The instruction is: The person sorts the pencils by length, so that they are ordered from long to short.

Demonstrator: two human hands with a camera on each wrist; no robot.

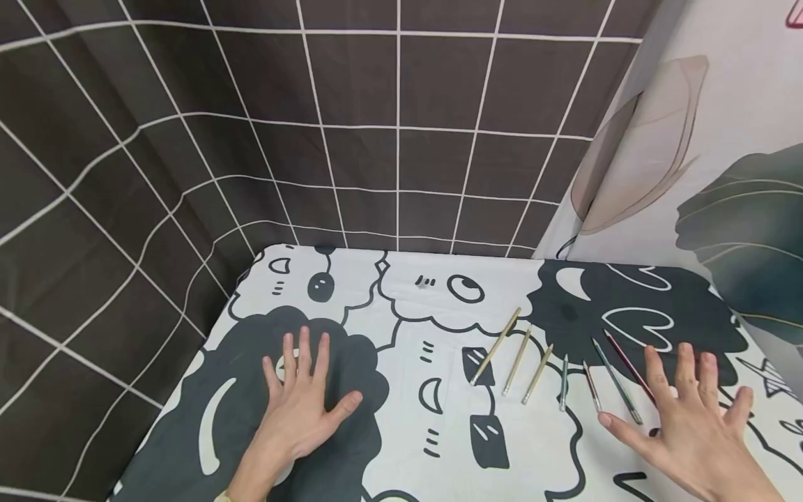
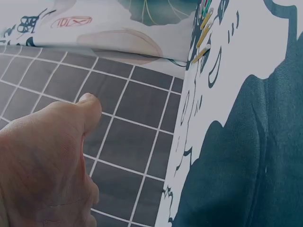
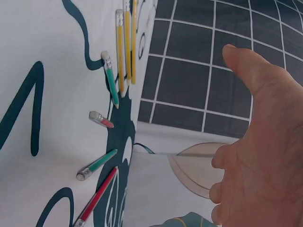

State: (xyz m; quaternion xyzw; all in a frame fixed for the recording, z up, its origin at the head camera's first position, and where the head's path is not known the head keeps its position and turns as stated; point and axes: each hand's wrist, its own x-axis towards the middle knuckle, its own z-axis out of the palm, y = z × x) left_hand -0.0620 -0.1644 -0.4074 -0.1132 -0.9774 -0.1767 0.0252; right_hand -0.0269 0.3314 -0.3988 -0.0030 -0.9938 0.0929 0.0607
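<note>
My left hand [image 1: 298,410], fingers spread and holding nothing, is over the dark cloud print at the left of the cloth. On the right, my right hand [image 1: 698,436] also has its fingers spread and nothing in it. Its thumb and fingers are nearest to a long red pencil [image 1: 629,366] and a long green pencil [image 1: 617,381]. Left of these lie a shorter red pencil [image 1: 592,387] and a shorter green pencil [image 1: 563,383]. Three yellow pencils, among them the leftmost yellow pencil [image 1: 495,346], slant side by side near the middle. The pencils' eraser ends point toward me.
A black-and-white cartoon cloth [image 1: 408,432] covers the table. Behind and to the left hangs a dark curtain with a white grid [image 1: 351,84]. A pale leaf-patterned curtain [image 1: 734,111] hangs at the right, with a thin dark cord [image 1: 567,245] at its foot.
</note>
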